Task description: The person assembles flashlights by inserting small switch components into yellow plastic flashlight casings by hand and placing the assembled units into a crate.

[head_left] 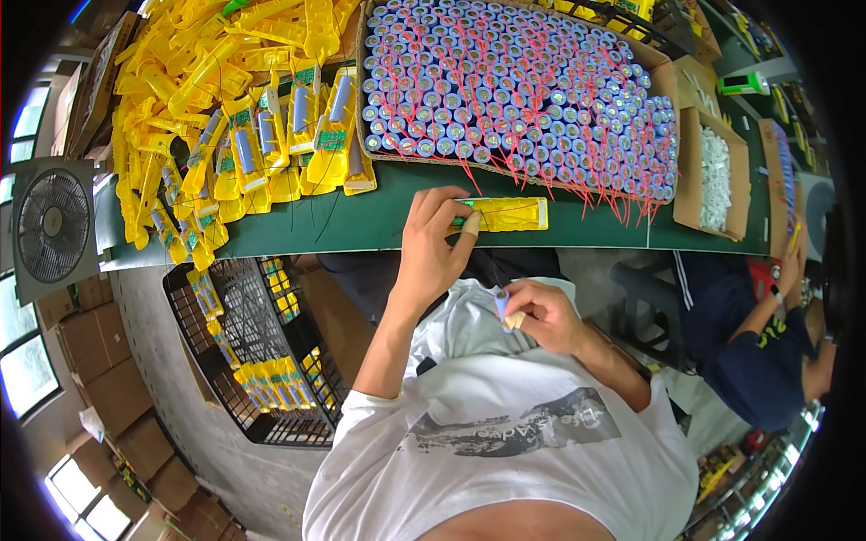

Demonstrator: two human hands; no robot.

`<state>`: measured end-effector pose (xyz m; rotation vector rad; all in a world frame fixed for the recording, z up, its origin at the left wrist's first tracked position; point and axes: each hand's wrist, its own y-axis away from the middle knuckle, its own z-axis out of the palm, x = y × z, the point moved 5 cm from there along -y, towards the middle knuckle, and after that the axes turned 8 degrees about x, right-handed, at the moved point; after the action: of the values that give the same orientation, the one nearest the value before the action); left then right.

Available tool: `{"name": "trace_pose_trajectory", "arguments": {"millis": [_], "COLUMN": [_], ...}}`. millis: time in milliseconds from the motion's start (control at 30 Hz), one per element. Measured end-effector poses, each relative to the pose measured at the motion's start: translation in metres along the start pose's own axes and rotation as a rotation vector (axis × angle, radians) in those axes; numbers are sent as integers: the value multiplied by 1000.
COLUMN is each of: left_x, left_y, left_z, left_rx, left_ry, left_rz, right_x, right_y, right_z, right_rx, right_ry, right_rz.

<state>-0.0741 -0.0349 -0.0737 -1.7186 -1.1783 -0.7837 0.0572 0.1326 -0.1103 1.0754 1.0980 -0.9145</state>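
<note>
On the green table (pixel 379 221), at twelve o'clock, the left hand (pixel 431 242) pinches the yellow case (pixel 501 215) while the right hand (pixel 541 316) pinches a small battery (pixel 502 305), whose thin wires might snag.

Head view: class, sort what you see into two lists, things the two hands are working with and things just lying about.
In use:
left hand on yellow plastic holder
right hand pinching a small blue battery cell
cardboard box of blue cells with red wires

Lying about:
pile of yellow holders
black wire basket
box fan
box of white parts
</note>
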Motion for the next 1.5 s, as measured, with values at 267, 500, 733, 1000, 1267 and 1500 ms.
{"name": "trace_pose_trajectory", "arguments": {"millis": [267,500,733,1000,1267,1500], "left_x": [-3,-1,1,-1,-5,-3], "left_y": [0,-2,-2,1,0,0], "left_z": [3,0,1,0,1,1], "left_rx": [10,-6,-18,-30,-22,-30], "left_ry": [-4,-68,-86,3,-58,-59], "left_rz": [-17,57,105,13,69,61], "right_x": [31,18,-52,-97,-79,-78], "right_y": [41,58,19,-75,-86,-89], "right_z": [-16,-54,-56,-26,-36,-26], "right_rx": [113,78,-68,320,281,263], "right_ry": [374,550,475,660,838,1009], "right_rz": [107,261,-66,-710,-596,-638]}}
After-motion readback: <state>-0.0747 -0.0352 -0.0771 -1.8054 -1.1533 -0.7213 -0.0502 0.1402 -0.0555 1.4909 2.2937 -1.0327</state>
